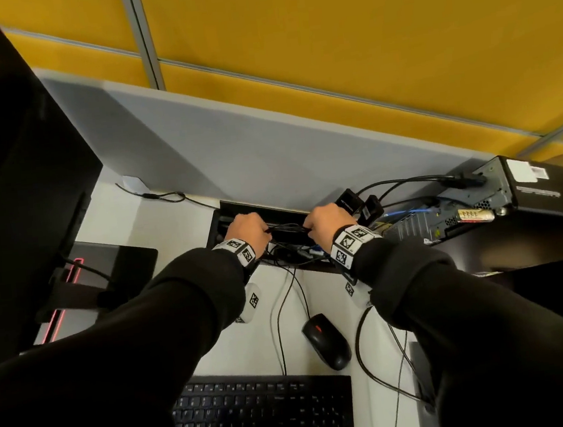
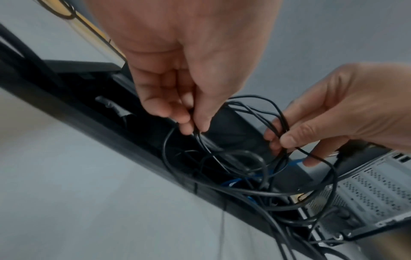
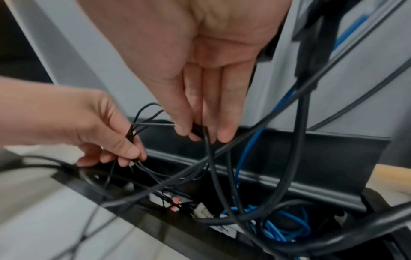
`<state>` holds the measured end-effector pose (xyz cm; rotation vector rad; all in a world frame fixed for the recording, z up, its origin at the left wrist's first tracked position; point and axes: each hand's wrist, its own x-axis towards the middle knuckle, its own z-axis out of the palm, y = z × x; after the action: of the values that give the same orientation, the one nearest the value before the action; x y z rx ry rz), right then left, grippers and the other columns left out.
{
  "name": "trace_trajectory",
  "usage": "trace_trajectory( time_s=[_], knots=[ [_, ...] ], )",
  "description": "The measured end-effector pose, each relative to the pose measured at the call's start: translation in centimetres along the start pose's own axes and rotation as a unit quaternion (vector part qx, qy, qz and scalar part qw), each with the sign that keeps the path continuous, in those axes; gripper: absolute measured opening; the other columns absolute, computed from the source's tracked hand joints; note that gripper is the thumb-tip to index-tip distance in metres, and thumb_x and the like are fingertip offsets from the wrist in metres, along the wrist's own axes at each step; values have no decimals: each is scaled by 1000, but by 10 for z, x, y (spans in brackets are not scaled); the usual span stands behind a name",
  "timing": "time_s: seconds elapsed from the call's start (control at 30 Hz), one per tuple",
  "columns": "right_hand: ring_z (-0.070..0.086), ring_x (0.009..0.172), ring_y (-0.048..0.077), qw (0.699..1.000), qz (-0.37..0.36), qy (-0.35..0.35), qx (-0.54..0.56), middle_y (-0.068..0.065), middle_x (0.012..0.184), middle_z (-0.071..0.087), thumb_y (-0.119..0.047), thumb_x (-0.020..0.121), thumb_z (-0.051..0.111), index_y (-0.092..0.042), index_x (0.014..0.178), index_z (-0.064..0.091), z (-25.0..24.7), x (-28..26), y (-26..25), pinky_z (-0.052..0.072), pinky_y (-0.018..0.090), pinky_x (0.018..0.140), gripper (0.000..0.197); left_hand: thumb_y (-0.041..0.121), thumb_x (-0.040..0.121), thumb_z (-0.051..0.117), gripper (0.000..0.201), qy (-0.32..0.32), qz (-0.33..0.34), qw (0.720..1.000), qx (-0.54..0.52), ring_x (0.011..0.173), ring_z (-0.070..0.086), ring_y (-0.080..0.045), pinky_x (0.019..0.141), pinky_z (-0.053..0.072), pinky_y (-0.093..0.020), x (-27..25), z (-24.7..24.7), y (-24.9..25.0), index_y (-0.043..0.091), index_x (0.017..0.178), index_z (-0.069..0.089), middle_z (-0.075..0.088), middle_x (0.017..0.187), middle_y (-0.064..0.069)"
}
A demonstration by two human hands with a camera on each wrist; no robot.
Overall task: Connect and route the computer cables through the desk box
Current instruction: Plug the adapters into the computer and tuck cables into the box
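Note:
Both hands hover over the black desk box [image 1: 224, 208], a recessed tray at the back of the white desk. A coil of thin black cable [image 1: 287, 228] stretches between them. My left hand [image 2: 193, 126] pinches one side of the loops [image 2: 255, 105] between thumb and fingertips. My right hand [image 3: 198, 133] pinches the other side of the coil [image 3: 153, 124] with its fingers pointing down. Inside the box [image 3: 311, 158] lie a coiled blue cable [image 3: 278, 227], thicker black cables and white connectors. The cable ends are hidden.
A small desktop computer [image 1: 480, 199] lies on the right, rear ports facing the box, with cables plugged in. Two black adapters [image 1: 351, 200] sit beside my right hand. A mouse [image 1: 326, 342] and keyboard [image 1: 266, 413] are nearer me; a monitor [image 1: 8, 172] stands left.

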<state>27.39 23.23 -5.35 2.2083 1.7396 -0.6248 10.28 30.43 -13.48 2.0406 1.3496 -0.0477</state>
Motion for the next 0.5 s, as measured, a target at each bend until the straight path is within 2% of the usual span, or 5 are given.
trace_trajectory(
  time_s=[0.07, 0.13, 0.23, 0.37, 0.5],
  knots=[
    [68, 96, 36, 999, 8, -26, -45, 14, 100, 69, -8, 92, 57, -18, 107, 75, 7, 7, -2, 57, 37, 80, 25, 25, 94, 67, 15, -12, 6, 998, 61, 91, 70, -34, 78, 58, -37, 6, 6, 4, 13, 99, 74, 70, 98, -13],
    [68, 103, 37, 996, 6, -37, -78, 15, 108, 69, -8, 94, 54, -13, 114, 70, 17, 13, -2, 56, 41, 83, 27, 19, 94, 63, 19, -35, 34, 989, 138, 100, 69, -38, 83, 58, -42, 9, 14, 9, 12, 110, 71, 70, 108, -16],
    [68, 106, 37, 995, 7, -52, -90, 16, 111, 70, -7, 95, 51, -9, 119, 66, 32, 20, -1, 58, 45, 86, 29, 14, 95, 58, 25, -72, 68, 968, 231, 107, 69, -37, 86, 56, -43, 15, 29, 14, 12, 117, 69, 69, 114, -13],
    [68, 106, 38, 997, 4, -59, -53, 16, 112, 69, -11, 94, 55, -12, 126, 61, 45, 23, 0, 58, 46, 86, 32, 13, 99, 52, 30, -111, 67, 955, 268, 114, 67, -34, 91, 57, -45, 27, 41, 17, 15, 124, 68, 69, 121, -10],
    [62, 113, 33, 993, -89, -46, -61, 9, 122, 64, -20, 97, 58, -13, 126, 62, 57, 19, 3, 56, 46, 90, 30, 13, 102, 47, 32, -129, 62, 953, 268, 117, 66, -32, 94, 57, -44, 39, 46, 18, 14, 126, 69, 70, 122, -9]
  ],
)
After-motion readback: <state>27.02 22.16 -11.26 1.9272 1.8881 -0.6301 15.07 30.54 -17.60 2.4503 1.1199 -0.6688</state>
